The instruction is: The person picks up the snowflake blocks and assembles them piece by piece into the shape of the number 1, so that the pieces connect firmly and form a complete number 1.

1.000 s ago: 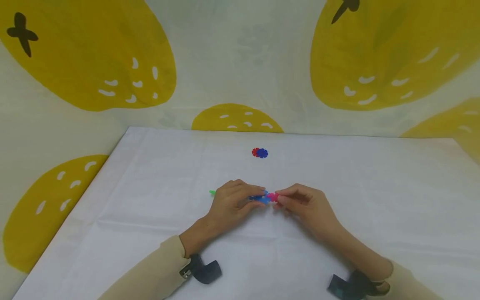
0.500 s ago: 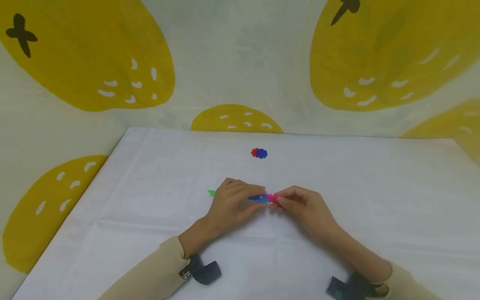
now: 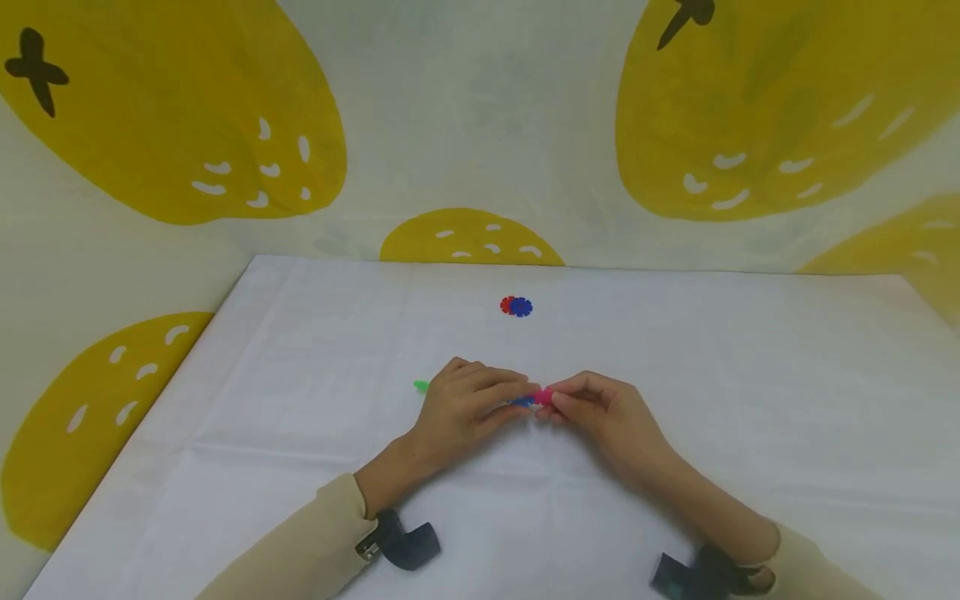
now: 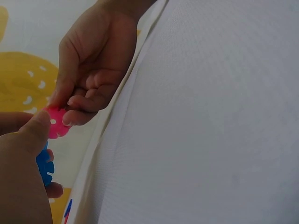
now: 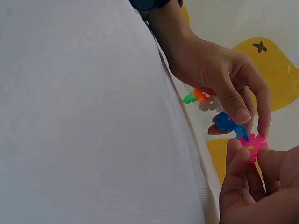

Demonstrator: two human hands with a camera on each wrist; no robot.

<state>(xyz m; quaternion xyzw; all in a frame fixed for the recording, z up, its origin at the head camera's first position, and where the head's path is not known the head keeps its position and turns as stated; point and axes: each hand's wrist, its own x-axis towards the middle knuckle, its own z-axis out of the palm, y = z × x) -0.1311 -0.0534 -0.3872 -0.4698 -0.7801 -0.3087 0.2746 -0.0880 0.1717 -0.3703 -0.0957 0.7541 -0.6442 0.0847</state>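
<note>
Over the middle of the table, my left hand (image 3: 461,408) grips a chain of notched plastic snowflake discs. In the right wrist view the chain shows a green disc (image 5: 188,98), an orange disc (image 5: 202,95), a whitish disc (image 5: 208,105) and blue discs (image 5: 225,122). Thumb and fingers of my right hand (image 3: 611,421) pinch a pink snowflake disc (image 5: 254,145) at the blue end. The pink disc meets the blue one; how deep their slots engage is hidden. A left fingertip also touches the pink disc. Most of the chain is covered by the left hand in the head view.
Farther back on the white-covered table (image 3: 712,375) lie a red disc (image 3: 506,306) and a dark blue disc (image 3: 521,307), overlapping. Behind the table's back edge stands a pale cloth (image 3: 480,125) with yellow fruit shapes. Each wrist wears a black camera mount (image 3: 408,542).
The left fingers have slid right, over more of the blue disc and up to the pink one. The right hand keeps its pinch, with only slight movement.
</note>
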